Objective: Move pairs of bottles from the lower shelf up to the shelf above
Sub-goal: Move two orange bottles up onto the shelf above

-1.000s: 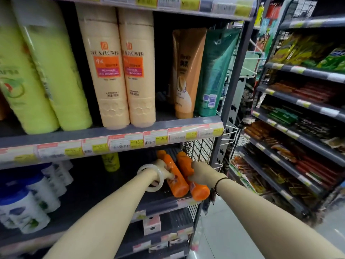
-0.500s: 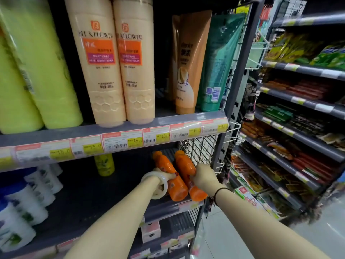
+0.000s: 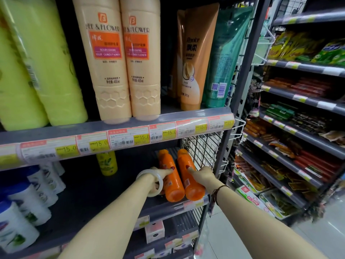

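Note:
Two orange bottles stand side by side at the right end of the lower shelf (image 3: 104, 191), close to its front edge. My left hand (image 3: 158, 176), with a white bangle on the wrist, is wrapped around the left orange bottle (image 3: 170, 180). My right hand (image 3: 202, 175), with a dark cord on the wrist, grips the right orange bottle (image 3: 190, 182). Both bottle bases appear to rest on the shelf. The upper shelf (image 3: 168, 111) has a dark gap between the cream conditioner bottles (image 3: 119, 58) and the orange tube (image 3: 194, 57).
Lime-green bottles (image 3: 37, 71) fill the upper shelf's left; a teal tube (image 3: 222, 58) stands at its right. On the lower shelf are a yellow bottle (image 3: 107, 162) and white blue-capped bottles (image 3: 28, 202). A wire mesh panel (image 3: 203, 148) closes the right side. Snack shelves (image 3: 298, 128) stand across the aisle.
My view has moved closer and slightly upward. Both hands stay on the orange bottles, which have shifted a little toward the shelf's front edge.

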Available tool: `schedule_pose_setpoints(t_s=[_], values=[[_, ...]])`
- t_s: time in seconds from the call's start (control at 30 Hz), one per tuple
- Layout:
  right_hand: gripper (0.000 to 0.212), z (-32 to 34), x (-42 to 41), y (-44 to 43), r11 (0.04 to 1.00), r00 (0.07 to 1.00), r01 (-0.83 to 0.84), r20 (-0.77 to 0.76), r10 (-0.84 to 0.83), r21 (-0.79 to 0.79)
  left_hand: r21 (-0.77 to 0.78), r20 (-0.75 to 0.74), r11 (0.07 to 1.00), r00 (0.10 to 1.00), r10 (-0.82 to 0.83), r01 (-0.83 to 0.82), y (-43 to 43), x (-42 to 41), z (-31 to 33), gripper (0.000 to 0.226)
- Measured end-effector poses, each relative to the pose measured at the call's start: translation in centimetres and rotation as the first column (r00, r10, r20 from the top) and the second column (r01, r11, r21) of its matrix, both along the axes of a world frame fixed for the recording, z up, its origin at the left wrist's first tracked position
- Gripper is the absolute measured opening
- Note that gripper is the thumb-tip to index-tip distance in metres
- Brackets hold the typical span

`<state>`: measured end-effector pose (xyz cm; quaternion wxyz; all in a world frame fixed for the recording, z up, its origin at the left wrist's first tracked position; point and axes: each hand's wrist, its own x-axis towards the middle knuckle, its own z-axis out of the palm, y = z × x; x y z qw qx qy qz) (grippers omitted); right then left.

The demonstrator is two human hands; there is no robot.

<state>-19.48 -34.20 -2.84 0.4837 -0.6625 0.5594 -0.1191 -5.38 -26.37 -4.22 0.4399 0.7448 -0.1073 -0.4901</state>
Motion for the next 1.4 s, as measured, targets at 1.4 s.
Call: schedule_pose_setpoints(t_s=[1.4], values=[[0.062,1.7,-6.4,6.7,0.907,0.907,-0.271,0.401,0.128,0.323,-0.120,0.054,0.974,0.981,-0.184,0.189,8.9,-3.7,4.5,0.089]])
